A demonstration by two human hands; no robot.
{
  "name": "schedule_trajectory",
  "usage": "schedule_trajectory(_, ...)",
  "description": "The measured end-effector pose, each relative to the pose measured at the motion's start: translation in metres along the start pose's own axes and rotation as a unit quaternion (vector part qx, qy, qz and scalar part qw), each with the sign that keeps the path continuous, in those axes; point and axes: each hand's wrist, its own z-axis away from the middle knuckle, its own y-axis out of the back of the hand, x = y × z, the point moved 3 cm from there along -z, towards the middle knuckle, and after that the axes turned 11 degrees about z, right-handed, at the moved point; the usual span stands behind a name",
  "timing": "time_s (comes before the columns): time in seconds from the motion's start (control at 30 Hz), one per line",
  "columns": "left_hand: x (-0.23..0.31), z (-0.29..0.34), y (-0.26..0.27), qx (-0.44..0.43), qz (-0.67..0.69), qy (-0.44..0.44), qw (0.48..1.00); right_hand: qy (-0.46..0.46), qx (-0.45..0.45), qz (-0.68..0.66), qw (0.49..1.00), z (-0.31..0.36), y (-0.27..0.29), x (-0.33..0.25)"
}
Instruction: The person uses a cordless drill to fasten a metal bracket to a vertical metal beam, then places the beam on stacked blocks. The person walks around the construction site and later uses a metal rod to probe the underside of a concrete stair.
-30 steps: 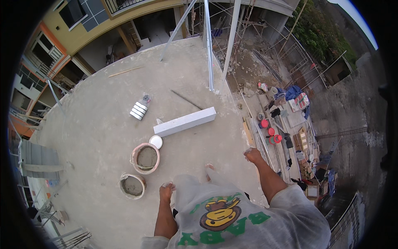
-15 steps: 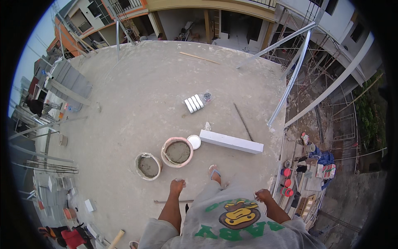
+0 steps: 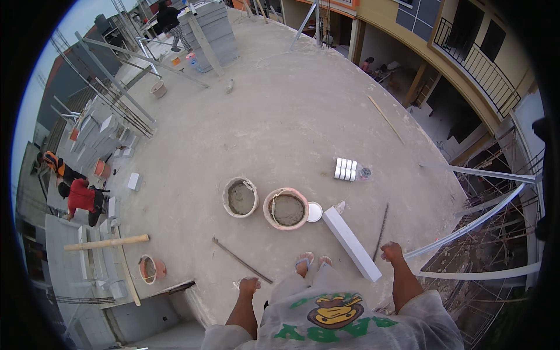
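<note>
Concrete floor (image 3: 291, 128), white block (image 3: 353, 245), yellow building (image 3: 430, 49)

Well to the left of the left hand (image 3: 249, 284) stands an orange bucket (image 3: 160, 269), with a bamboo pole (image 3: 107, 242) farther out and slightly ahead. Past that pole, a person in a red top (image 3: 81, 196) bends forward. Far ahead of the same hand, a person in a dark top (image 3: 168, 18) is beside stacked grey blocks (image 3: 224, 35). Well ahead of the right hand (image 3: 392, 252) lies a wooden strip (image 3: 386, 119); beyond, rightward, a black railing (image 3: 477, 64)
</note>
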Motion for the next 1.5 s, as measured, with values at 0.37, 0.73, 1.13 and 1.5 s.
schedule_trajectory(0.37,-0.072,0.043,-0.055,-0.024,0.036,0.02,0.999,0.064,-0.173,0.037,0.982,-0.01,-0.052,-0.087)
schedule_trajectory(0.73,-0.015,0.053,-0.017,0.054,0.208,-0.138,0.967,0.16,-0.262,0.257,0.916,-0.022,-0.069,-0.112)
schedule_trajectory(1.13,-0.31,0.125,0.075,0.413,0.403,0.053,0.815,0.335,-0.268,0.355,0.831,0.066,-0.247,-0.404)
schedule_trajectory(1.5,-0.372,0.198,-0.024,0.571,0.458,0.18,0.657,0.547,-0.377,0.525,0.532,0.307,-0.505,-0.411)
